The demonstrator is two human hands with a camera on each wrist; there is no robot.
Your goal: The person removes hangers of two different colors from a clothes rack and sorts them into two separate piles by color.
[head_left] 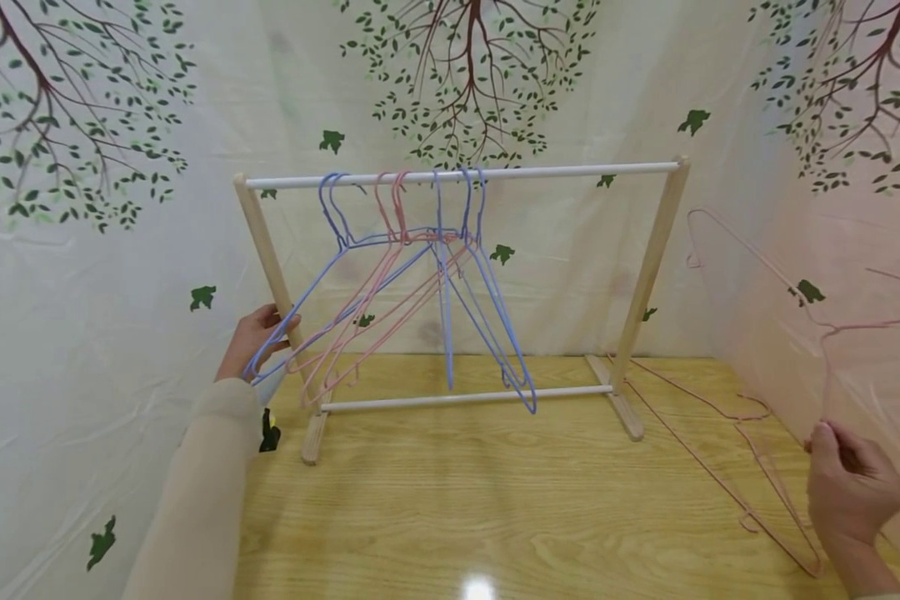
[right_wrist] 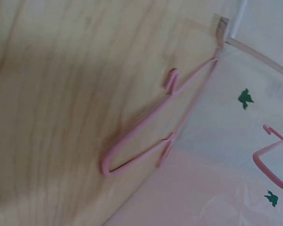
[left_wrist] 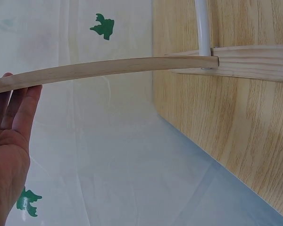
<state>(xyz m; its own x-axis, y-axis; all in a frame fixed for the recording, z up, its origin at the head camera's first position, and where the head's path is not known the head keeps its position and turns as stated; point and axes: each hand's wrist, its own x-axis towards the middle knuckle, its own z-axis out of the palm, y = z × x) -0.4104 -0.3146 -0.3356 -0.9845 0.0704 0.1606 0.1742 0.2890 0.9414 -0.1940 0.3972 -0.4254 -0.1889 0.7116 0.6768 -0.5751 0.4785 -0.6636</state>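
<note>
My left hand (head_left: 258,337) grips the left wooden post (left_wrist: 108,67) of a clothes rack, partly behind a blue hanger's corner in the head view. Its fingers (left_wrist: 26,110) reach up behind the post in the left wrist view; the thumb is out of sight there. At the far right, my right hand (head_left: 855,483) pinches one arm of a pink hanger (head_left: 832,327) between thumb and fingers, holding it up off the table. Another pink hanger (right_wrist: 137,129) lies on the table beside the rack's right foot. Several blue hangers (head_left: 448,333) and pink hangers (head_left: 399,208) hang from the white top rail (head_left: 570,173).
A white lower rail (head_left: 465,400) joins the rack's posts above the wood-grain table (head_left: 450,508). The wooden feet (head_left: 626,417) stick out toward me. Sheets with printed trees and leaves (head_left: 471,83) enclose the back and sides. A small black object (head_left: 269,433) sits by the left foot.
</note>
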